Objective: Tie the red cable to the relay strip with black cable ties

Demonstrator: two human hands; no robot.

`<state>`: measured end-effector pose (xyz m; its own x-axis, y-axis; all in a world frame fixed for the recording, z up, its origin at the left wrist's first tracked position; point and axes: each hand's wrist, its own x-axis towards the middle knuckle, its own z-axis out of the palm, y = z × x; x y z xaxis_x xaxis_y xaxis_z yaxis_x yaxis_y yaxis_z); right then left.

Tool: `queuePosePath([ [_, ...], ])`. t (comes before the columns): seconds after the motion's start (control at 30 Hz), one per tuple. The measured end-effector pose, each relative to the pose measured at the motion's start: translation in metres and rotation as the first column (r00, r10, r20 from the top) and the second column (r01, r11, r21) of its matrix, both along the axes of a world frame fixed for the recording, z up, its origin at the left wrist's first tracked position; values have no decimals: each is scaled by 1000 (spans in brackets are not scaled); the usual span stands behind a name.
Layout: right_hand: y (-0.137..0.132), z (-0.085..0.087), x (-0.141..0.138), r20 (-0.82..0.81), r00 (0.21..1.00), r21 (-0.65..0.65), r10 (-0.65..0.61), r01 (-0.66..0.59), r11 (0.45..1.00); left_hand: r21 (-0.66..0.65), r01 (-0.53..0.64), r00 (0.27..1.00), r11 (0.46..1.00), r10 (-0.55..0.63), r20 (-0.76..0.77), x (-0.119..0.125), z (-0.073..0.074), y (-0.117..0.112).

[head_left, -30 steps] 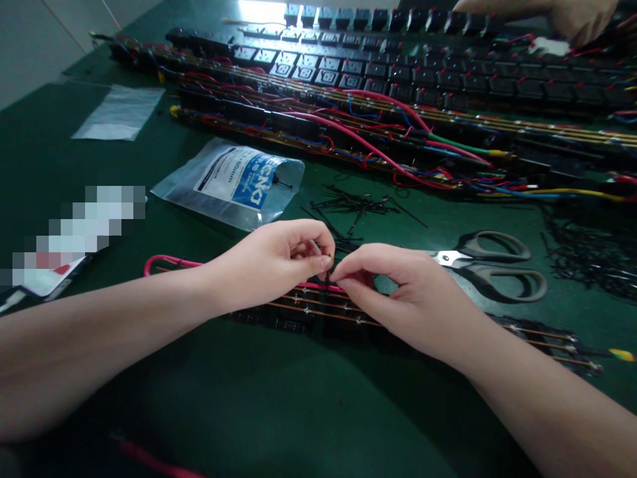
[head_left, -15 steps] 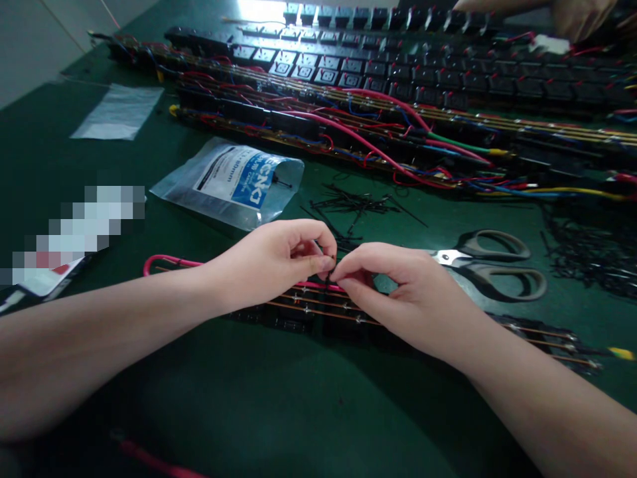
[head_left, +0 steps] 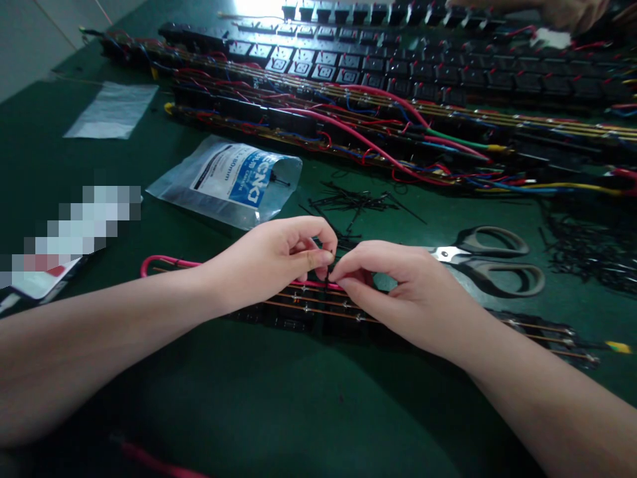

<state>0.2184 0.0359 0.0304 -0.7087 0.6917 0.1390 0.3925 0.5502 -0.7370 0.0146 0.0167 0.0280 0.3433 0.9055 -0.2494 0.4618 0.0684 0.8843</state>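
Note:
A thin black cable tie (head_left: 327, 274) stands at the pink-red wire (head_left: 172, 261) that runs along a black strip with copper-coloured rods (head_left: 308, 311). My left hand (head_left: 281, 255) pinches the tie's upper part between thumb and forefinger. Close against it, my right hand (head_left: 405, 282) is closed, thumb and forefinger pressed together at the tie's lower part by the wire. The fingers partly hide the tie. Black-handled scissors (head_left: 495, 262) lie right of my right hand, their blades mostly hidden behind it.
Behind my hands lie loose cable ties (head_left: 361, 200) and an open plastic bag (head_left: 199, 182). More black ties (head_left: 592, 245) are heaped at right. Wired socket strips (head_left: 358, 126) fill the back. A phone-like object (head_left: 47, 285) lies left; another person's hand (head_left: 572, 14) is at far right.
The view has shifted slightly. My left fingertips have risen a little along the tie, so more of it shows between my hands. My right hand keeps its pinch.

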Motion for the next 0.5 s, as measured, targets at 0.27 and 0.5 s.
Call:
queuePosePath([
  [0.27,0,0,0,5,1000,22,5,-5,1000,56,11,999,998,-9,-38,0,0,0],
  [0.5,-1,-2,0,8,1000,65,18,-19,998,57,57,998,997,-55,-29,3,5,0],
])
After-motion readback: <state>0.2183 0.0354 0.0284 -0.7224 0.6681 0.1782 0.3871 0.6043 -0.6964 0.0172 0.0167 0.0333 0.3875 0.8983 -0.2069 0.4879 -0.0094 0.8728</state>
